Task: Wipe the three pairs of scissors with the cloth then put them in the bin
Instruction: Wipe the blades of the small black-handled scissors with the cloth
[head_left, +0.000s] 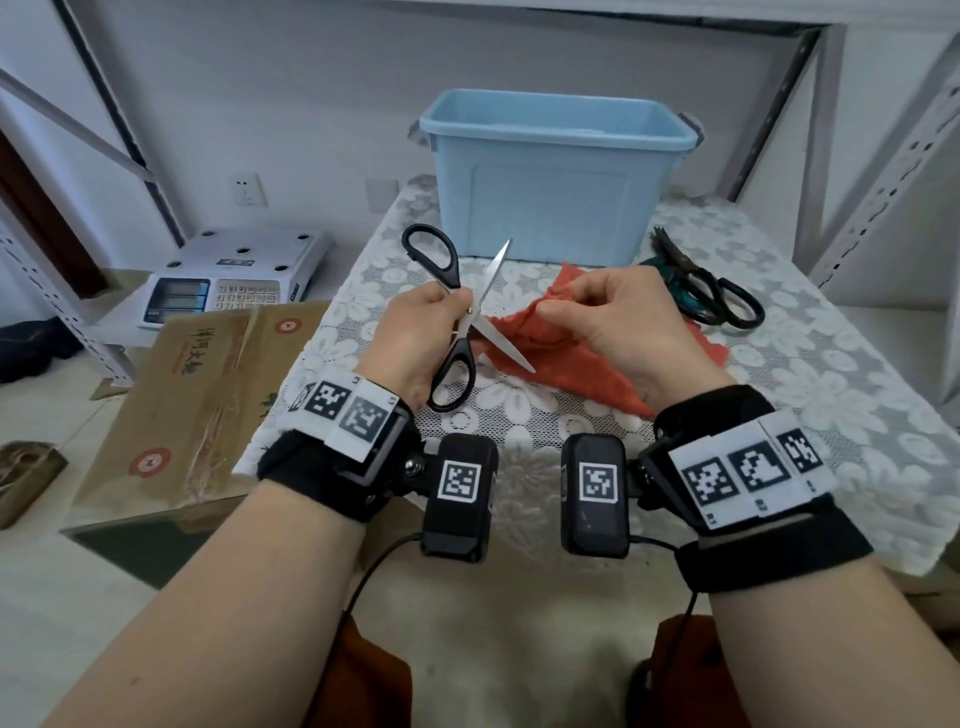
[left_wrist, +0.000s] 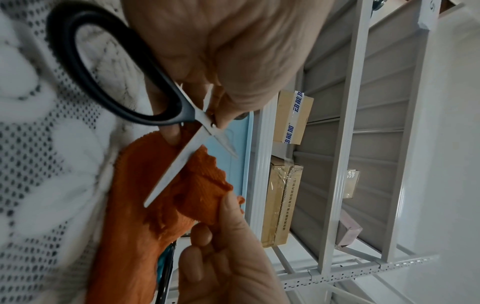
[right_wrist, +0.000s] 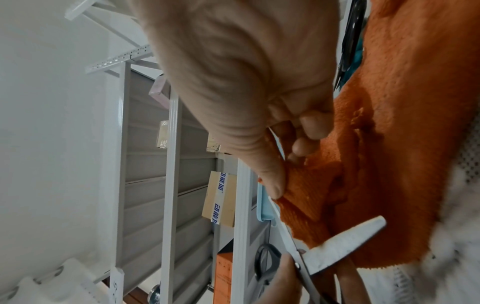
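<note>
Over the table centre: my left hand (head_left: 415, 332) grips the black-handled scissors (head_left: 457, 317) at the pivot, blades spread into an X, lifted off the lace tablecloth (head_left: 779, 364).
Left grip: fingers and thumb curled tight round the pivot, one handle loop up at 11 o'clock, the other down by my wrist.
Right grip: my right hand (head_left: 608, 322) pinches a fold of the orange cloth (head_left: 571, 364) between thumb and fingertips; the rest of the cloth trails on the table.
Key relation: the lower blade runs from the pivot toward 4 o'clock, lying over the cloth just beside my right thumb; the upper blade points to 1 o'clock, away from the cloth. I judge the right hand is nearer that lower blade, so the wipe should run along its length, pivot to tip.
Bin: the blue bin (head_left: 556, 171) stands at 12 o'clock, open, behind both hands.
Other pairs: the two remaining scissors (head_left: 711, 291) lie at 2 o'clock, overlapping, right of the cloth.
Hard to make out: whether blade and cloth touch I cannot tell; the bin's floor is hidden by its front wall; the wrist views are blurred at the edges.
</note>
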